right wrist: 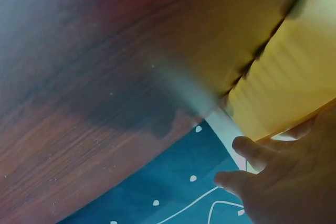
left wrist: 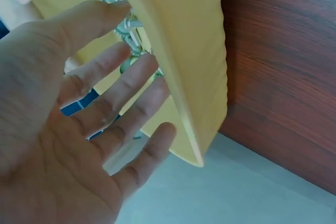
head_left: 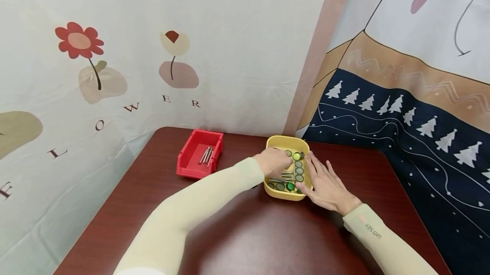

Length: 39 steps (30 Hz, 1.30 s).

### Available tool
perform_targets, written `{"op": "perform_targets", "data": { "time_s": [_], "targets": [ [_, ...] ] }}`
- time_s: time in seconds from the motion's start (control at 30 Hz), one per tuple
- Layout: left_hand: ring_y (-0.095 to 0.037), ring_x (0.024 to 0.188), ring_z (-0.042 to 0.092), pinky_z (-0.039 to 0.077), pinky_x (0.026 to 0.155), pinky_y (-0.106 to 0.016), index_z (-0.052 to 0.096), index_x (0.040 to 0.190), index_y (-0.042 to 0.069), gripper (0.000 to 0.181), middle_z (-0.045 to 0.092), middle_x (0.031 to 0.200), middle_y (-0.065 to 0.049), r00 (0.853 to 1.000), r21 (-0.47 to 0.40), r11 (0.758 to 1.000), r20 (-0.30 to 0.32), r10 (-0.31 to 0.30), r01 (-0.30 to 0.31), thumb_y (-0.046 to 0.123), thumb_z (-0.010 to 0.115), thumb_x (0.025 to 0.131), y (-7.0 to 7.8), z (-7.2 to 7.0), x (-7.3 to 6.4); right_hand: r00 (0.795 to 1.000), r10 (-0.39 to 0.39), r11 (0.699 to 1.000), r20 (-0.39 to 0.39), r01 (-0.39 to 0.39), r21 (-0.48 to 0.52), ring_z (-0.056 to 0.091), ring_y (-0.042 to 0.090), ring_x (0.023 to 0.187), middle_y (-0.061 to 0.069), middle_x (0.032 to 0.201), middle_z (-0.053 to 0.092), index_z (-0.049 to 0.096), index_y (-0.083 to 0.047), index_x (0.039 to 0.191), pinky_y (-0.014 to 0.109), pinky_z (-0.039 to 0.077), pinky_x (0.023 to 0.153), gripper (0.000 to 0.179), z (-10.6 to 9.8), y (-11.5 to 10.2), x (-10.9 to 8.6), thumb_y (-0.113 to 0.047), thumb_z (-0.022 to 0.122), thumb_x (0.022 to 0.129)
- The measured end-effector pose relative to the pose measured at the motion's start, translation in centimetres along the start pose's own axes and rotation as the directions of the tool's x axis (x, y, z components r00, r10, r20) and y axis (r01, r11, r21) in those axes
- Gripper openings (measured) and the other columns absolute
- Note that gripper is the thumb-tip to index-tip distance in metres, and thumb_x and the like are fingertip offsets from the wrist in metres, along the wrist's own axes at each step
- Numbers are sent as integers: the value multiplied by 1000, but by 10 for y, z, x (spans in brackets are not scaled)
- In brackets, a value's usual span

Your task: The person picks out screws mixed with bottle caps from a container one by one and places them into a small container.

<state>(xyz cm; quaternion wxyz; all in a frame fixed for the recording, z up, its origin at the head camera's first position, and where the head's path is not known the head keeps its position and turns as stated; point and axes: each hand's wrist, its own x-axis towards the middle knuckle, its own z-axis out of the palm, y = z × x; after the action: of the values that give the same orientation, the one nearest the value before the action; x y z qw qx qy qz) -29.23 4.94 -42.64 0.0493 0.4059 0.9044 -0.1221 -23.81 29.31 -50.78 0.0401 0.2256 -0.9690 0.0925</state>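
A yellow rectangular tray (head_left: 291, 197) stands near the back of the table. Inside lie crown bottle caps (head_left: 299, 171), some green, one yellowish (head_left: 296, 156), along with several long silver nail-like pins (head_left: 286, 176). My left hand (head_left: 273, 162) reaches over the tray's left side, its fingertips hidden in the head view. The left wrist view shows that hand's fingers (left wrist: 142, 80) spread, thumb tip by the caps, nothing seen between them. Along the tray's right wall rests my right hand (head_left: 325, 185), fingers straight, thumb across the rim.
To the left sits an open red bin (head_left: 188, 172) holding several silver pins (head_left: 206, 156). The dark wooden table (head_left: 268, 232) backs onto a pale printed curtain (head_left: 245, 54), and a dark blue curtain (head_left: 386, 130) with white trees hangs at the right.
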Motion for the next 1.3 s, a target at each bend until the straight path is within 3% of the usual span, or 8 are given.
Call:
{"op": "perform_targets", "data": {
  "time_s": [0.2,0.4,0.5,0.57,0.7,1.0,1.17,1.3],
  "targets": [
    [-14,115,77,67,103,-38,80,136,25,29,82,130,4,993,122,992,105,-48,35,28,86,107,12,-1,15,1000,-4,1000,1,4,11,27,44,181,23,195,18,24,1,184,79,20,142,102,0,0,3,-67,57,115],
    [-13,128,73,67,108,-42,78,149,31,39,80,142,6,975,151,983,180,-129,102,25,83,110,26,0,27,1000,-8,1000,7,8,12,27,44,181,23,196,16,22,1,184,79,21,142,104,2,-2,2,-70,54,115],
    [-15,129,75,67,106,-44,78,149,31,40,80,143,4,975,122,987,188,-123,101,24,83,110,20,8,40,1000,-7,1000,7,7,12,27,44,181,24,195,17,23,2,184,79,22,142,103,1,-4,3,-68,57,115],
    [-17,127,77,68,102,-46,80,145,31,39,81,141,2,978,101,989,171,-121,105,21,85,108,12,29,60,1000,-8,1000,9,7,19,27,45,181,24,195,17,23,3,183,79,22,142,103,0,-5,3,-66,59,115],
    [-19,132,76,69,102,-46,78,148,31,39,78,147,1,975,85,989,174,-137,124,20,81,111,-1,51,85,1000,-10,1000,14,9,27,28,45,180,24,196,16,22,2,184,78,22,142,104,-1,-6,5,-69,56,115],
    [-17,119,75,64,113,-42,76,148,26,32,81,142,-4,975,-93,989,204,-90,111,17,64,120,-28,79,119,1000,3,1000,22,-4,31,31,46,179,23,196,14,21,1,184,79,24,141,104,1,-2,3,-68,57,115],
    [-13,110,72,66,106,-41,80,129,27,22,79,129,2,973,-136,982,206,-104,134,14,67,118,-37,67,113,1000,7,999,13,-8,32,34,48,177,24,196,13,21,0,185,79,25,141,103,1,0,2,-68,57,115],
    [-14,112,75,68,103,-44,84,125,26,20,81,128,2,969,-184,965,196,-148,185,13,73,114,-29,40,90,1000,8,999,14,-9,40,35,49,176,24,196,13,21,0,185,80,26,140,103,1,1,1,-67,58,115]
  ]
}}
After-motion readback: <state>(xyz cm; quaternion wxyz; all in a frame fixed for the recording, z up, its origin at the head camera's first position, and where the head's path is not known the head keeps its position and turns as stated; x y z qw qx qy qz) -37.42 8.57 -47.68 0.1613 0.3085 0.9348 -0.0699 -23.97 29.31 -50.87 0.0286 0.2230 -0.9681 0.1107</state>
